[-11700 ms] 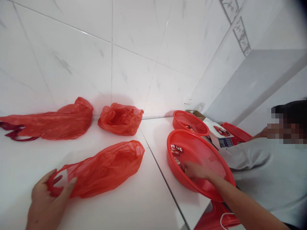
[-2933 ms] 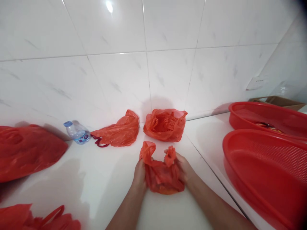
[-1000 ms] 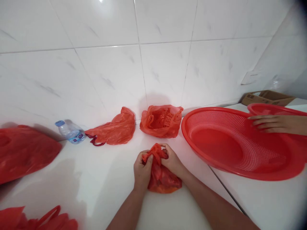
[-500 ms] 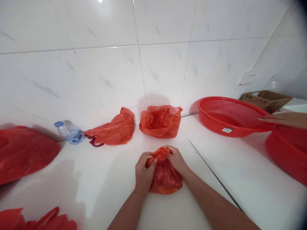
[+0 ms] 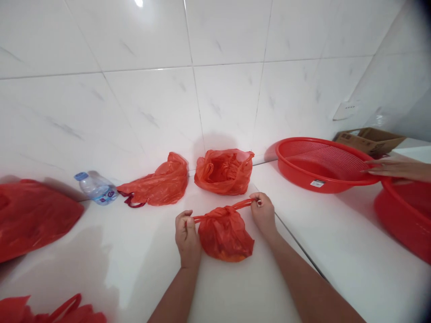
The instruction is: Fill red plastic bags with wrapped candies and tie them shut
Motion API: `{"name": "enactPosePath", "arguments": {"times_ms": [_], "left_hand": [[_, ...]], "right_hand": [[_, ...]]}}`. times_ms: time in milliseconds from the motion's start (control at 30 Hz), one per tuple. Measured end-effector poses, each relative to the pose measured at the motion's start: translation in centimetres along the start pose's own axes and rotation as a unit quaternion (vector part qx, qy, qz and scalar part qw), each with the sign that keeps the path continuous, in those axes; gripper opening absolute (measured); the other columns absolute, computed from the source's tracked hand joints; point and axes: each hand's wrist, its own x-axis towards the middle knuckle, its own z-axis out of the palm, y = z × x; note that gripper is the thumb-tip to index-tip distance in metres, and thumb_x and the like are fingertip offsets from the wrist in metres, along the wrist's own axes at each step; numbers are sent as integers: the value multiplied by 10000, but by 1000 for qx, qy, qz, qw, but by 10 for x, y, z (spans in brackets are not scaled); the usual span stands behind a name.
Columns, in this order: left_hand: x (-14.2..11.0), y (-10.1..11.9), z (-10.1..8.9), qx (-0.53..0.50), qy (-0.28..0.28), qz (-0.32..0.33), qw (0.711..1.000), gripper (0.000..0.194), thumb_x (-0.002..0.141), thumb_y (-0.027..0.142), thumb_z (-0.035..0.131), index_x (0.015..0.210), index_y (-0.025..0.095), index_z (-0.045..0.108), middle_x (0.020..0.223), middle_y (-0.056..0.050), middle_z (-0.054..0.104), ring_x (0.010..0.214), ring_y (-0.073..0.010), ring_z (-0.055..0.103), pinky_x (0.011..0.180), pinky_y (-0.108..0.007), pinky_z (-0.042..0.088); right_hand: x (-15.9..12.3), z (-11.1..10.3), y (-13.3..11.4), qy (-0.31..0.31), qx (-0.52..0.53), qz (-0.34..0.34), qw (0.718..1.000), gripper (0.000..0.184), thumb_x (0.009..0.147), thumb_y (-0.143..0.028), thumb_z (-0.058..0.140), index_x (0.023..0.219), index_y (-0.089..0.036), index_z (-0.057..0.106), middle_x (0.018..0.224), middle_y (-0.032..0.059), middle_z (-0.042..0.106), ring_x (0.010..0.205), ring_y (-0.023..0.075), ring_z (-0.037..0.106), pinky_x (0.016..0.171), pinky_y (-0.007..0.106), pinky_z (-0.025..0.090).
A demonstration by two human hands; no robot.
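Note:
A small filled red plastic bag (image 5: 226,237) rests on the white table in front of me, its contents only dimly showing through. My left hand (image 5: 187,237) is closed on one of its handles, and my right hand (image 5: 263,214) pinches the other. Both handles are stretched out sideways, so the bag's mouth is gathered at the top. Just behind stands an open red bag (image 5: 224,177) with crumpled red plastic inside. To its left lies a flattened red bag (image 5: 161,184) with dark red handles.
A clear bottle (image 5: 97,189) with a blue cap leans near the wall. Large red bags (image 5: 37,217) lie at left. On the right are a red mesh basket (image 5: 323,166), a second red basin (image 5: 400,211), another person's hand (image 5: 397,169) and a cardboard box (image 5: 370,139).
My hands have moved apart from the bag's bunched top, each drawing a handle outward, left and right. The other person's hand has shifted slightly at the basket rim.

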Motion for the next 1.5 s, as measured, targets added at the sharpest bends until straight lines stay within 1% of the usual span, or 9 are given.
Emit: {"name": "enactPosePath", "arguments": {"times_ms": [167,400,600,800,933,1033,1167,1300,1500], "left_hand": [[3,-2,0,-26,19,-79,996,242,882,411,429,904,214,567,1061,-24,551,995,-178,501,914,-333,371],[7,-5,-5,-14,36,-81,996,249,878,418,431,853,206,560,1050,-19,552,960,-172,506,880,-328,392],[15,-15,-4,-37,65,-81,994,285,844,459,461,962,209,529,1064,-56,564,999,-201,530,924,-391,398],[1,-13,2,-94,-169,-14,981,664,677,508,679,1237,211,480,1278,-117,493,1203,-290,439,1027,-459,335],[-9,-1,2,-101,-190,-11,976,412,902,466,398,1170,214,584,1290,-93,514,1229,-243,433,1057,-418,313],[-11,2,2,-123,-104,-55,985,453,943,449,280,1089,193,623,1214,-90,569,1142,-213,512,986,-375,393],[-13,1,3,-99,-47,-59,992,455,940,455,294,985,169,646,1089,-92,626,1037,-201,566,936,-361,428],[-14,1,0,-36,-56,4,998,420,944,413,304,994,196,660,1071,-83,635,1054,-192,550,996,-377,384],[-15,3,-3,-1,-137,48,989,472,828,516,513,1205,240,583,1193,-93,606,1116,-227,537,988,-372,399]], "right_hand": [[5,-13,4,71,-109,-31,991,129,671,-182,455,711,-207,574,789,31,556,835,212,468,815,351,345],[10,-24,10,81,-158,7,984,133,684,-211,437,721,-196,565,800,40,576,769,205,493,720,329,373],[-4,-9,-4,-77,-99,-26,992,193,738,-230,414,820,-201,587,835,20,626,787,185,557,733,293,433],[-34,12,-22,-273,-33,-55,960,275,847,-369,449,1041,-214,569,1040,45,630,966,198,571,892,321,414],[-53,21,-24,-345,-99,-82,930,266,876,-420,407,852,-215,575,856,26,628,812,179,573,761,278,440],[-52,20,-18,-345,-182,-42,920,374,856,-515,402,647,-219,496,618,-21,553,621,150,520,594,237,415],[-33,14,-4,-334,-235,-5,913,401,792,-590,426,678,-232,565,691,-22,628,675,157,563,598,217,426],[-21,11,3,-336,-252,14,907,398,714,-626,486,726,-248,610,803,-17,682,742,189,605,628,240,447],[-9,3,2,-232,-200,63,950,456,723,-635,428,853,-245,623,914,42,687,857,264,620,758,353,469]]}}
